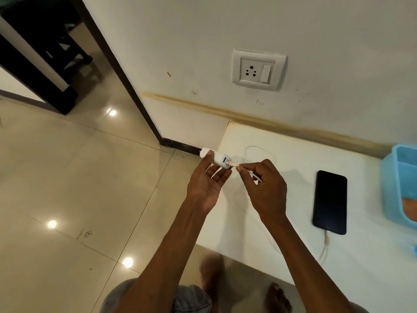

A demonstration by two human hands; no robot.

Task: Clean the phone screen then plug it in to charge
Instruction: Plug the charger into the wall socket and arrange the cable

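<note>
- Left hand (pixel 208 181) grips the white charger adapter (pixel 215 158), thumb on top, fingers curled under it; adapter is held in the air over the floor, just off the bench's left edge.
- Adapter's port face points right, toward the other hand (two ports visible on that face).
- Right hand (pixel 262 188) pinches the USB plug (pixel 234 164) of the white cable (pixel 259 152) between thumb and forefinger, other fingers curled in.
- Plug tip sits at the adapter's right-hand port; whether it is seated or only touching, cannot tell.
- Cable runs from the plug through the right hand, loops on the bench behind the hands, then goes pale against the white top and is hard to follow.
- Phone (pixel 330 202) lies flat on the white bench (pixel 293 222), screen up and dark, right of the right hand and apart from it.
- Cable end is plugged into the phone's near edge; a short run trails from it toward the bench front.
- Blue plastic container (pixel 398 184) stands on the bench just right of the phone, cut off by the frame edge.
- Wall socket (pixel 259 70) with one switch is on the wall above the bench, nothing plugged into it.
- Brownish stain line runs along the wall just above the bench top.
- Glossy tiled floor (pixel 67 177) on the left shows ceiling light reflections; dark door frame (pixel 126 71) at the wall's corner.
- Person's bare feet and knees show at the bottom edge.
</note>
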